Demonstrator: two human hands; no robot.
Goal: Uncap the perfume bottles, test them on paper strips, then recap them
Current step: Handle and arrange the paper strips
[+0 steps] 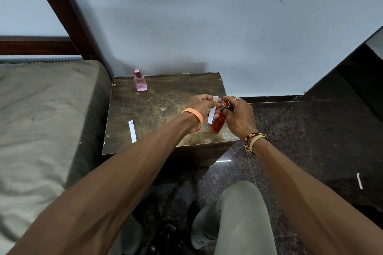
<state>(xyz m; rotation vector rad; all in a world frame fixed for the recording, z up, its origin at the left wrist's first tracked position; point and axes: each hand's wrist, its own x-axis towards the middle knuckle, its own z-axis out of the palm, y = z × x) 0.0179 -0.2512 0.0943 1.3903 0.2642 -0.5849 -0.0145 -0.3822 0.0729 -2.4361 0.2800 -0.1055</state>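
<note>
My left hand (202, 104) pinches a white paper strip (213, 113) upright over the small wooden table (163, 109). Right beside it, my right hand (238, 118) grips a red perfume bottle (218, 123), tilted, with its top (226, 104) close to the strip. Whether a cap sits on the red bottle I cannot tell. A pink perfume bottle (140, 80) with its cap on stands at the table's far left corner. A second paper strip (132, 131) lies flat near the table's left front edge.
A bed with a grey-brown mattress (41, 120) borders the table on the left. A pale wall stands behind. Dark polished floor (300, 141) lies to the right, with another paper strip (359, 180) on it. My knees are below.
</note>
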